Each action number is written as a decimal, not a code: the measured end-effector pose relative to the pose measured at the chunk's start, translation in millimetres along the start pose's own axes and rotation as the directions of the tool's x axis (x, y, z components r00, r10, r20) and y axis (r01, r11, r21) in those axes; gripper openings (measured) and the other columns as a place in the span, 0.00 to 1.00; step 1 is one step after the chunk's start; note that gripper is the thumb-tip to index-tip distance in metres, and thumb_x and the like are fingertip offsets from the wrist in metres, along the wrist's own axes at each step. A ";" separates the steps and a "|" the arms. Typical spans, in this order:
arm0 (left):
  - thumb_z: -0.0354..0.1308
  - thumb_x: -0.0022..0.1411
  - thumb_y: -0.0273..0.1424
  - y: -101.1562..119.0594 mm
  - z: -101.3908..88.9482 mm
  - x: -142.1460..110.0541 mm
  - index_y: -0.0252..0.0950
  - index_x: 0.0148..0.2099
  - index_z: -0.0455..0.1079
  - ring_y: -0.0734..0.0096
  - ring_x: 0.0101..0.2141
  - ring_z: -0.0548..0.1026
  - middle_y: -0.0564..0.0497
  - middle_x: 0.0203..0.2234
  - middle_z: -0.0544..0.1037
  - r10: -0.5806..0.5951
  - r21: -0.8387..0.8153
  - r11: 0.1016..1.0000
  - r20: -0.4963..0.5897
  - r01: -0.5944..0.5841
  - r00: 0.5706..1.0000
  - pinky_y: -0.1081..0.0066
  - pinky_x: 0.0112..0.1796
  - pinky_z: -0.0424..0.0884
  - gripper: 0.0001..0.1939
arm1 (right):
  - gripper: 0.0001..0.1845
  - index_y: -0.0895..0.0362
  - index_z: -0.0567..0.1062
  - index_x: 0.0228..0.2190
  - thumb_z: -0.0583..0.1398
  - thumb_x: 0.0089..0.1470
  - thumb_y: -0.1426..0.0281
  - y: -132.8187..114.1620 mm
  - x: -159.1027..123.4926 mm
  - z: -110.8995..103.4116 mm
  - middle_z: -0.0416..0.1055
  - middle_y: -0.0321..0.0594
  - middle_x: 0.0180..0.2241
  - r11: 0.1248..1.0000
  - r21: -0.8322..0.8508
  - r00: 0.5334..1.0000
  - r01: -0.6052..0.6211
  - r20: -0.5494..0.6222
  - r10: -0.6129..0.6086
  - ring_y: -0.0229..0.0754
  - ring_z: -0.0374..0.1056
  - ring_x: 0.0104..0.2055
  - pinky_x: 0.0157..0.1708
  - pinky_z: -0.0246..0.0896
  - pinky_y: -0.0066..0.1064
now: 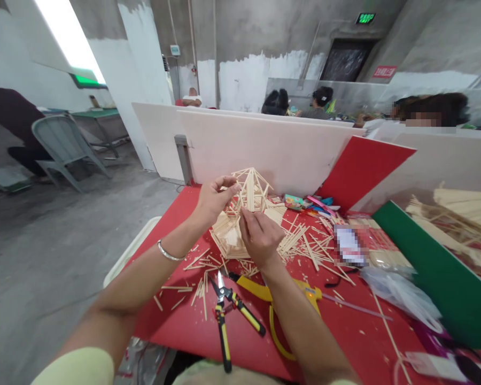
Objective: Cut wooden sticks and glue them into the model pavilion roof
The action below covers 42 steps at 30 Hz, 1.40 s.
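A small house-like model of thin wooden sticks (246,211) stands on the red table (192,326). My left hand (214,199) pinches the upper left frame of the model, a silver bangle on its wrist. My right hand (260,235) is closed in front of the model's lower right side, its fingertips pinched on a stick of the model. Loose wooden sticks (304,240) lie scattered around the base.
Yellow-handled snips (230,310) and a yellow glue gun (304,294) lie near the front edge. A clear plastic bag (396,291) and a green board (436,278) are at the right. White partitions (264,147) stand behind, with people seated beyond. A grey chair (64,147) is at the left.
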State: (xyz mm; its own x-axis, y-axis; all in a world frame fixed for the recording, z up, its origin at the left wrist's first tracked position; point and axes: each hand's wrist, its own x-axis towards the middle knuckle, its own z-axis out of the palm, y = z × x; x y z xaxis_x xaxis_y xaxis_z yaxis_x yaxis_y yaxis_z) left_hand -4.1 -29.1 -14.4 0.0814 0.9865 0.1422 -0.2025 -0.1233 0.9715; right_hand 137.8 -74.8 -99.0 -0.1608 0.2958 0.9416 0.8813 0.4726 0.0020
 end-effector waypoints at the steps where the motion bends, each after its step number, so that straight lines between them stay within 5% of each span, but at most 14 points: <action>1: 0.69 0.51 0.30 1.9 -0.5 -3.4 0.34 0.38 0.71 0.85 0.16 0.61 0.58 0.20 0.71 -0.001 -0.053 0.999 0.013 0.001 1.000 0.79 0.16 0.51 0.13 | 0.14 0.55 0.75 0.47 0.60 0.59 0.70 -2.7 -0.6 -1.8 0.76 0.40 0.31 1.000 0.011 1.000 0.002 -0.007 -0.001 0.37 0.70 0.33 0.34 0.58 0.30; 6: 0.70 0.50 0.33 4.4 -4.0 -34.3 0.33 0.35 0.72 0.85 0.17 0.64 0.50 0.29 0.78 -0.088 -0.207 0.971 0.143 0.117 0.986 0.79 0.15 0.50 0.13 | 0.15 0.54 0.75 0.48 0.61 0.59 0.70 -23.2 -8.5 -20.5 0.75 0.40 0.29 0.998 0.066 1.000 -0.008 0.015 0.007 0.37 0.70 0.30 0.33 0.60 0.31; 10: 0.69 0.52 0.36 -14.6 -17.3 -76.0 0.34 0.33 0.75 0.82 0.21 0.68 0.51 0.25 0.77 -0.037 -0.169 0.985 0.034 0.043 0.999 0.80 0.18 0.58 0.11 | 0.15 0.54 0.75 0.48 0.60 0.59 0.71 -44.3 -38.4 -43.6 0.76 0.41 0.32 0.968 0.223 0.980 -0.117 0.186 0.076 0.38 0.71 0.34 0.37 0.63 0.31; 14: 0.69 0.52 0.37 -59.8 -44.4 -123.5 0.35 0.33 0.76 0.80 0.22 0.69 0.52 0.23 0.77 -0.070 -0.088 0.994 -0.144 0.058 0.987 0.79 0.22 0.64 0.11 | 0.13 0.54 0.76 0.47 0.58 0.61 0.69 -60.7 -94.6 -71.5 0.77 0.42 0.35 0.913 0.266 0.883 -0.309 0.437 0.171 0.39 0.72 0.36 0.39 0.66 0.31; 19: 0.67 0.54 0.39 -129.2 -68.5 -180.6 0.36 0.34 0.75 0.78 0.19 0.69 0.53 0.21 0.75 -0.276 -0.073 0.961 -0.180 0.267 0.944 0.76 0.21 0.66 0.12 | 0.12 0.54 0.77 0.44 0.58 0.61 0.68 -72.0 -153.6 -103.2 0.77 0.42 0.36 0.908 0.153 0.716 -0.390 0.671 0.194 0.42 0.72 0.38 0.41 0.65 0.32; 22: 0.65 0.56 0.39 -153.6 -68.0 -203.3 0.36 0.36 0.76 0.80 0.16 0.65 0.54 0.19 0.73 -0.331 -0.096 0.943 -0.173 0.318 0.928 0.77 0.18 0.63 0.12 | 0.12 0.54 0.77 0.45 0.58 0.61 0.66 -75.2 -163.7 -110.8 0.77 0.42 0.38 0.919 0.079 0.665 -0.387 0.714 0.218 0.42 0.72 0.41 0.42 0.64 0.32; 26: 0.64 0.57 0.40 -162.1 -61.4 -214.7 0.36 0.40 0.77 0.81 0.16 0.64 0.54 0.20 0.72 -0.378 -0.118 0.924 -0.149 0.364 0.914 0.78 0.17 0.60 0.14 | 0.12 0.55 0.77 0.44 0.57 0.62 0.65 -79.7 -159.2 -108.7 0.76 0.42 0.37 0.929 0.048 0.656 -0.366 0.722 0.221 0.41 0.71 0.40 0.42 0.62 0.32; 34: 0.65 0.57 0.35 -166.4 -64.9 -216.3 0.33 0.41 0.76 0.81 0.20 0.67 0.53 0.22 0.75 -0.294 -0.148 0.951 -0.172 0.271 0.940 0.79 0.23 0.64 0.12 | 0.20 0.57 0.74 0.50 0.53 0.63 0.60 -76.8 -143.6 -96.1 0.73 0.46 0.43 0.935 0.002 0.584 -0.356 0.781 0.220 0.47 0.66 0.46 0.47 0.60 0.37; 42: 0.64 0.58 0.37 -182.1 -69.8 -220.6 0.34 0.43 0.74 0.78 0.20 0.70 0.51 0.25 0.78 -0.301 -0.190 0.946 -0.204 0.264 0.932 0.75 0.22 0.67 0.14 | 0.51 0.61 0.58 0.63 0.62 0.47 0.44 -103.8 -146.0 -98.0 0.58 0.62 0.60 0.936 -0.113 0.344 -0.333 0.910 0.232 0.66 0.54 0.60 0.56 0.50 0.56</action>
State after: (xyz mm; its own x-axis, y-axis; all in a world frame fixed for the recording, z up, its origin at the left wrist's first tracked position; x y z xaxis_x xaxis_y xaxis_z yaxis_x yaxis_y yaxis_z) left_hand -53.3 -216.7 -236.0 -0.0624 0.9781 -0.1985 -0.3551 0.1641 0.9203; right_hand 113.4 -248.4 -203.7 -0.2553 0.9667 0.0184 0.9287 0.2505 -0.2734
